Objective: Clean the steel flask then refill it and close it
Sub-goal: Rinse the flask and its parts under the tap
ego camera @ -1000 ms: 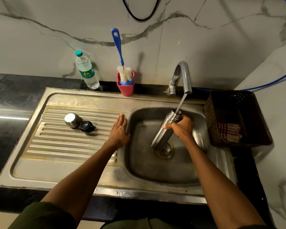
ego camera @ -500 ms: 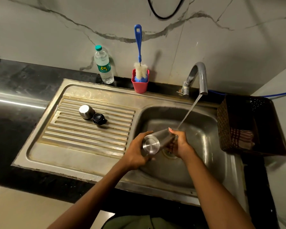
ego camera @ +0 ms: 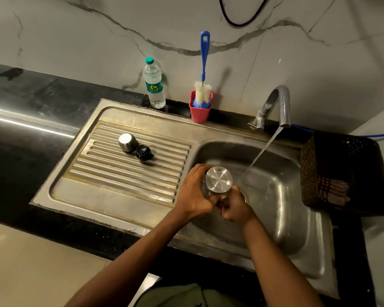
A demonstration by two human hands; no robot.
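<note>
The steel flask (ego camera: 218,179) is upside down over the sink basin (ego camera: 275,196), its round base facing up at me. My left hand (ego camera: 193,192) grips its body from the left. My right hand (ego camera: 236,206) grips it from below right, with the mouth end hidden under my fingers. Water streams from the tap (ego camera: 279,105) and falls just right of the flask. The flask's steel cup lid (ego camera: 127,142) and black stopper (ego camera: 143,152) lie side by side on the ribbed drainboard (ego camera: 111,173).
A red cup (ego camera: 200,110) holding a blue-handled bottle brush (ego camera: 204,67) stands at the back rim. A plastic water bottle (ego camera: 153,85) stands left of it. A dark basket (ego camera: 346,173) with a cloth sits right of the sink.
My left hand left the sink's divider and took hold of the flask. Both hands carried the flask out of the stream and tipped it fully upside down.
</note>
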